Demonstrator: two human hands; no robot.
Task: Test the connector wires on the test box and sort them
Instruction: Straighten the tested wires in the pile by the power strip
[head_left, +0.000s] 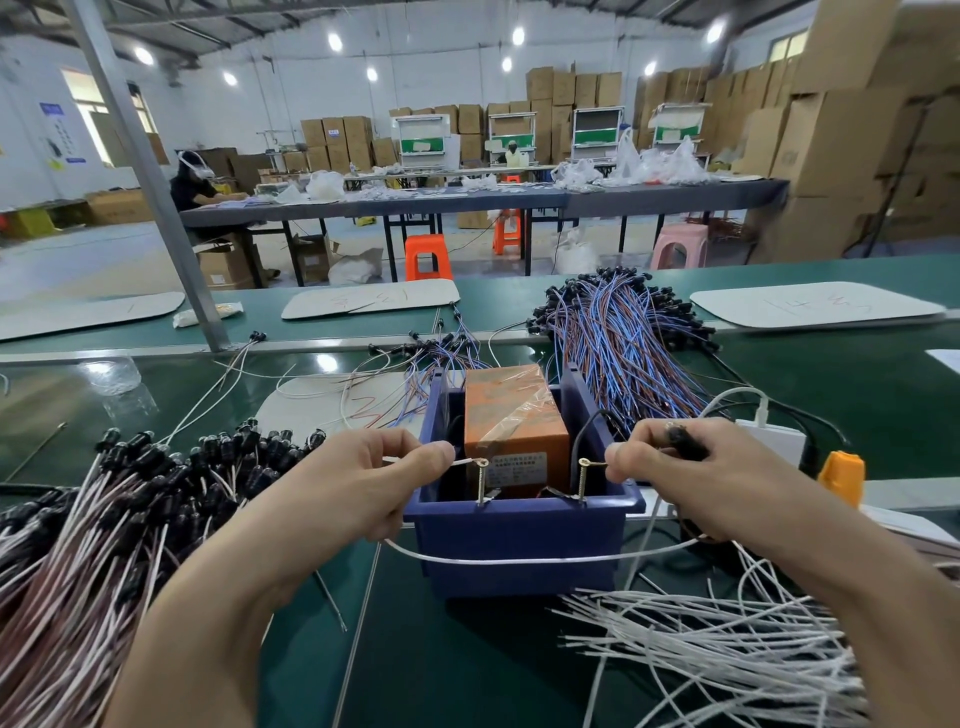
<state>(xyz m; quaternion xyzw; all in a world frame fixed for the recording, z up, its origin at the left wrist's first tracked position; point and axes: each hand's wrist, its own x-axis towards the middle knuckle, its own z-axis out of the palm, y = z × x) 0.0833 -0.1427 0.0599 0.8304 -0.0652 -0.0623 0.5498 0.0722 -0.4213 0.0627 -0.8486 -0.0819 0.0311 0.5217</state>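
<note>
White wire (519, 560) loops in front of the blue box (519, 545), one end pinched in the left hand (353, 483), the other in the right hand (691, 478), each end touching a brass screw (482, 480) on the box rim.

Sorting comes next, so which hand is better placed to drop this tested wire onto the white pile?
Probably the right hand: the loose white wire pile lies directly below that forearm, and its grip also holds the wire's black connector.
</note>
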